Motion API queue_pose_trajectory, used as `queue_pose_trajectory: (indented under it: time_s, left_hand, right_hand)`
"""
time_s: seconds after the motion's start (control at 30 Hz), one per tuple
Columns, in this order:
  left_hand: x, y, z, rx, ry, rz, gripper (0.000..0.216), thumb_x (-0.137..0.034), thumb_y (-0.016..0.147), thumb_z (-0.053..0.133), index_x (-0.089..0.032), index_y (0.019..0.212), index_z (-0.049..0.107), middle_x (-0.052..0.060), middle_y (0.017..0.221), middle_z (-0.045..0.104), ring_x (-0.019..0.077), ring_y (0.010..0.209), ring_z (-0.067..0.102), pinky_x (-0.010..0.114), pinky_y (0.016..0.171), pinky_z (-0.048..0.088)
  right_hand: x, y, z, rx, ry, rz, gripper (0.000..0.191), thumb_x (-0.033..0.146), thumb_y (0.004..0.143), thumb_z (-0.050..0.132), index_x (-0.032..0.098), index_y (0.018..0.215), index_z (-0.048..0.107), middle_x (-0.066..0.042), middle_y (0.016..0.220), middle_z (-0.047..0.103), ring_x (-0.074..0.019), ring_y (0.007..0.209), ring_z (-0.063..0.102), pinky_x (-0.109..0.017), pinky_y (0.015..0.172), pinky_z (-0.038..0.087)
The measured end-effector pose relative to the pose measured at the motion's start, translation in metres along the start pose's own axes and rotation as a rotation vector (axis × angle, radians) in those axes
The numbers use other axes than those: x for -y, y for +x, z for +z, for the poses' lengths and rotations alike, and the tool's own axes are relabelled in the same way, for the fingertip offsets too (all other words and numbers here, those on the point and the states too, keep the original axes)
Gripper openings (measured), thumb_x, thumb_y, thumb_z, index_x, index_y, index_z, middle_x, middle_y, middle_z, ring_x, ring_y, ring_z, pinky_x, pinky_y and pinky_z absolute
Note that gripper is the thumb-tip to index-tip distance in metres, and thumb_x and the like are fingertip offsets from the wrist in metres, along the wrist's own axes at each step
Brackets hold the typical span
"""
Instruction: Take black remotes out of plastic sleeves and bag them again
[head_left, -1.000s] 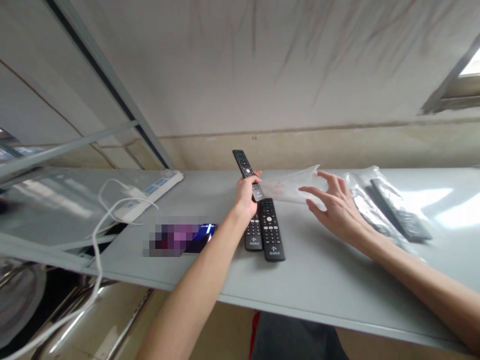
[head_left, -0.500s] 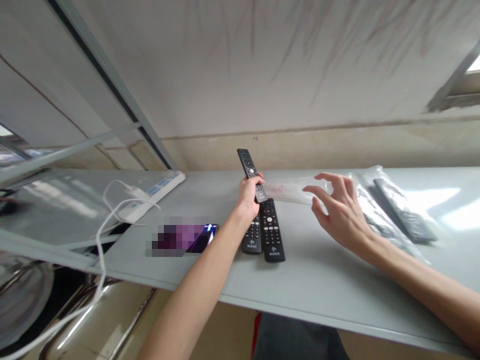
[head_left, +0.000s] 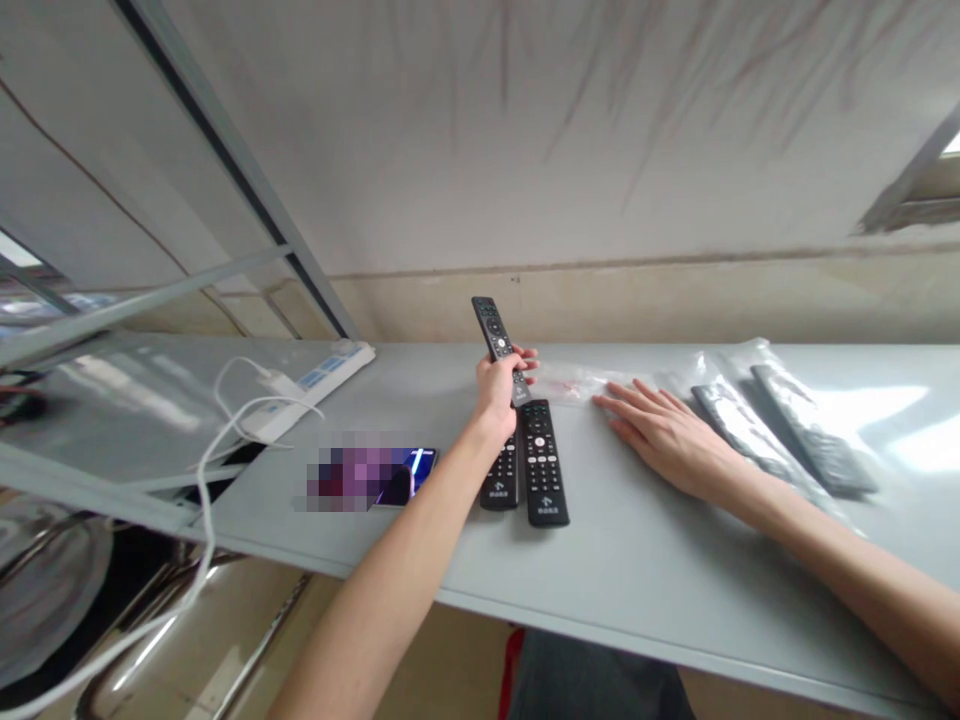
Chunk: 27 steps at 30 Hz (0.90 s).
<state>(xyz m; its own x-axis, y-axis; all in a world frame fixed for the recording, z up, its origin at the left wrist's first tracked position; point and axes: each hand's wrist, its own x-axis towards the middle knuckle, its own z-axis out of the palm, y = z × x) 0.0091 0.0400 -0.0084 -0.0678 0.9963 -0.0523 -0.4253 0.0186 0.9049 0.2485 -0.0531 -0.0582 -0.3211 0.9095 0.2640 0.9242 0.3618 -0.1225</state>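
Black remote control [head_left: 493, 325] in the left hand, raised near the middle of the grey table [head_left: 630, 560], its button side up and its far end tilted towards the wall [head_left: 570, 150]. At the far left, a white cable [head_left: 209, 535] loops across the table edge to a plug at the white power strip [head_left: 330, 372], which lies slantwise. Next comes a phone [head_left: 394, 478] with its screen lit, partly blurred out. The left hand [head_left: 496, 387] is closed around the remote's lower half, thumb across the buttons. Below it lie two more remotes side by side: the left one [head_left: 501, 482] partly hidden by the hand and forearm, the right one [head_left: 545, 465] mostly uncovered. Beyond them a clear plastic bag [head_left: 566, 386] lies flat. The right hand [head_left: 652, 430] grips nothing, palm down with fingers extended at the bag's right end; whether they touch it, I cannot tell. Furthest right, two bagged remotes [head_left: 810, 425] lie slanted alongside each other.
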Motion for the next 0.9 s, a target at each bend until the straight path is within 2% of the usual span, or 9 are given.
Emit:
queue_pose_trajectory:
  time_s: [0.1, 0.17, 0.3, 0.47, 0.63, 0.73, 0.83, 0.9]
  left_hand:
    - [-0.003, 0.001, -0.004, 0.006, 0.047, 0.051, 0.023, -0.019, 0.057, 0.064, -0.019, 0.079, 0.06, 0.002, 0.072, 0.071, 0.0151, 0.06, 0.065, 0.025, 0.054, 0.046]
    - [-0.005, 0.003, -0.006, 0.018, 0.069, 0.033, 0.023, -0.019, 0.056, 0.063, -0.019, 0.079, 0.059, 0.001, 0.068, 0.069, 0.0151, 0.055, 0.064, 0.026, 0.052, 0.046]
    - [-0.005, 0.004, -0.008, 0.083, 0.062, -0.025, 0.026, -0.017, 0.055, 0.063, -0.019, 0.081, 0.058, 0.001, 0.069, 0.068, 0.0153, 0.054, 0.065, 0.026, 0.052, 0.048]
    - [0.002, -0.001, -0.004, 0.188, 0.025, -0.039, 0.029, -0.019, 0.059, 0.067, -0.019, 0.087, 0.059, 0.001, 0.072, 0.068, 0.015, 0.056, 0.065, 0.026, 0.053, 0.047]
    - [0.002, -0.01, 0.003, 0.255, 0.062, 0.063, 0.027, -0.022, 0.065, 0.069, -0.019, 0.09, 0.06, 0.001, 0.072, 0.068, 0.0146, 0.055, 0.064, 0.026, 0.052, 0.047]
    - [-0.011, -0.024, 0.008, 0.454, 0.095, 0.113, 0.025, -0.022, 0.069, 0.069, -0.02, 0.093, 0.062, 0.001, 0.073, 0.068, 0.0146, 0.052, 0.062, 0.027, 0.049, 0.046]
    - [-0.023, -0.041, 0.013, 0.765, 0.215, 0.006, 0.026, -0.026, 0.073, 0.069, -0.019, 0.099, 0.069, 0.004, 0.075, 0.07, 0.0161, 0.053, 0.063, 0.03, 0.05, 0.047]
    - [-0.025, -0.05, 0.015, 0.924, 0.345, -0.051, 0.026, -0.024, 0.074, 0.067, -0.019, 0.099, 0.071, 0.005, 0.076, 0.071, 0.0161, 0.054, 0.063, 0.03, 0.051, 0.049]
  right_hand:
    - [-0.001, -0.001, -0.005, -0.019, -0.011, 0.003, 0.052, 0.041, 0.114, 0.036, 0.025, 0.155, 0.062, -0.012, 0.166, 0.052, -0.0413, 0.158, 0.041, -0.065, 0.126, 0.038]
    - [-0.002, -0.002, -0.007, -0.065, -0.013, -0.001, 0.048, 0.038, 0.113, 0.039, 0.025, 0.15, 0.066, -0.015, 0.166, 0.052, -0.0428, 0.159, 0.039, -0.068, 0.123, 0.041]
    - [-0.004, -0.005, -0.007, -0.117, -0.001, 0.039, 0.043, 0.034, 0.111, 0.043, 0.028, 0.144, 0.069, -0.017, 0.169, 0.047, -0.047, 0.158, 0.039, -0.07, 0.116, 0.047]
    - [-0.01, -0.008, -0.002, -0.115, 0.056, 0.048, 0.043, 0.036, 0.111, 0.043, 0.029, 0.145, 0.067, -0.019, 0.166, 0.048, -0.0454, 0.155, 0.045, -0.068, 0.116, 0.048]
    - [-0.006, -0.006, -0.003, -0.199, 0.113, 0.037, 0.038, 0.036, 0.109, 0.045, 0.026, 0.138, 0.067, -0.019, 0.17, 0.042, -0.0466, 0.16, 0.035, -0.07, 0.116, 0.046]
    - [0.008, -0.004, -0.017, -0.301, 0.242, 0.044, 0.038, 0.042, 0.109, 0.048, 0.024, 0.14, 0.061, -0.02, 0.166, 0.044, -0.0408, 0.152, 0.048, -0.063, 0.115, 0.049]
    - [0.026, -0.004, -0.035, -0.38, 0.5, 0.086, 0.044, 0.051, 0.107, 0.054, 0.027, 0.144, 0.057, -0.017, 0.15, 0.058, -0.033, 0.135, 0.062, -0.052, 0.109, 0.055]
    - [0.036, -0.005, -0.044, -0.379, 0.719, 0.123, 0.042, 0.056, 0.105, 0.057, 0.028, 0.137, 0.063, -0.013, 0.137, 0.066, -0.0297, 0.124, 0.067, -0.045, 0.101, 0.058]
